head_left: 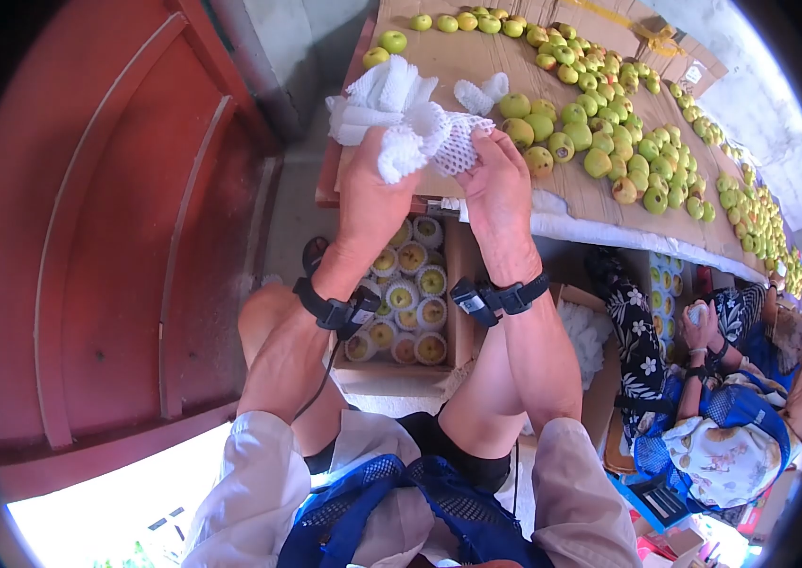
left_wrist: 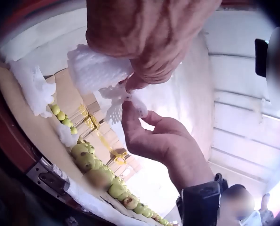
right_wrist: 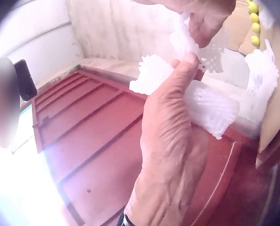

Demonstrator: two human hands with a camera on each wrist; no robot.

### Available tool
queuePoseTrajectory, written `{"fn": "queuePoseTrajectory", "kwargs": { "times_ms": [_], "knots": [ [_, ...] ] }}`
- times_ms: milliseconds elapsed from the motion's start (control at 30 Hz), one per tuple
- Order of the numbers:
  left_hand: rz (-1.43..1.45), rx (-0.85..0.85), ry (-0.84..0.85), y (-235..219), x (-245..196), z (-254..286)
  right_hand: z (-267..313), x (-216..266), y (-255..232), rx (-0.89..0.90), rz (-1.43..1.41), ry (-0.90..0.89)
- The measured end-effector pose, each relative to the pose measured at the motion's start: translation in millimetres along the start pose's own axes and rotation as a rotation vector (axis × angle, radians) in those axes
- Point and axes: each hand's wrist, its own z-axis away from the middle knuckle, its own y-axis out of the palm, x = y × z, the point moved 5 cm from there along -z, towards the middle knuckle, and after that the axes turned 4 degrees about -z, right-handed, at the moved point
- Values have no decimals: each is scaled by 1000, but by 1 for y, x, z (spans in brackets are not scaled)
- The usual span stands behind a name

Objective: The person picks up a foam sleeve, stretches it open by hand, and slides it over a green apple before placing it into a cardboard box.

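Note:
Over the near edge of the table, my left hand (head_left: 370, 199) grips a folded bundle of white foam fruit nets (head_left: 403, 156), also visible in the right wrist view as a foam roll (right_wrist: 210, 109) sticking out past the hand. My right hand (head_left: 499, 194) pinches the edge of a white foam net (head_left: 462, 144) whose mesh is spread out between both hands. In the left wrist view, the right thumb and fingers (left_wrist: 147, 134) meet close to the left fingertips. A heap of more foam nets (head_left: 387, 87) lies on the cardboard just beyond my left hand.
Many green apples (head_left: 599, 142) cover the cardboard-topped table (head_left: 462, 52). Below it, a carton (head_left: 391, 379) holds apples in foam nets. A red door (head_left: 107, 237) stands at left. Another person (head_left: 722, 426) sits at right, hands around a small netted item.

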Motion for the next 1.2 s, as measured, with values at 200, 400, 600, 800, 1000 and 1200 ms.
{"fn": "queuePoseTrajectory", "kwargs": {
  "times_ms": [200,400,600,800,1000,1200],
  "knots": [
    [334,133,-360,-1,12,0,-6,7,-9,-69,-30,-54],
    [554,177,-459,8,24,6,-10,3,-20,-102,124,-191],
    [495,229,-440,2,15,4,-11,17,-22,-152,264,-320],
    [535,372,-543,5,16,5,-6,19,-11,-113,339,-331],
    [899,297,-626,9,8,1,1,18,3,6,542,-409],
    [882,260,-609,7,26,0,0,17,7,86,737,-599]
  ]
}}
